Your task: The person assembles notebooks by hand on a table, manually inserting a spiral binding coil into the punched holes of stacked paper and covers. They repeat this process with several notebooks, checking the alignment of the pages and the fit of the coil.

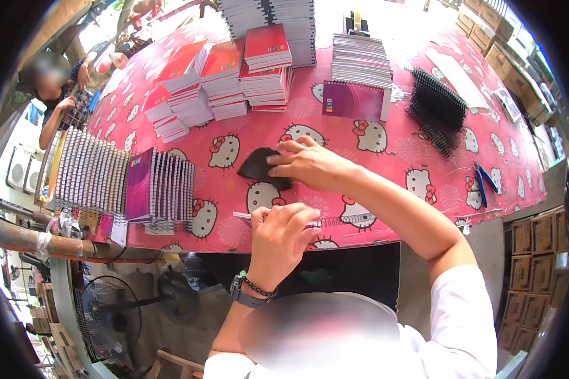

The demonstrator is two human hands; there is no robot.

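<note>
My left hand (279,239) is at the table's near edge, its fingers closed on a thin notebook (242,216) seen almost edge-on. A loose spiral coil (338,221) extends from the notebook's right end, past my fingertips. Farther up the table, my right hand (313,165) has its bent fingers on the right side of a dark flat pad (256,165). Its thumb is hard to make out. My left wrist carries a watch and a beaded bracelet.
Stacks of red-covered pads (221,63) stand at the back left. Bound notebooks (155,186) fill the left; a purple notebook pile (355,101) stands at the back. Black coils (437,110) and blue-handled pliers (483,183) lie right. Another person (50,88) is at far left.
</note>
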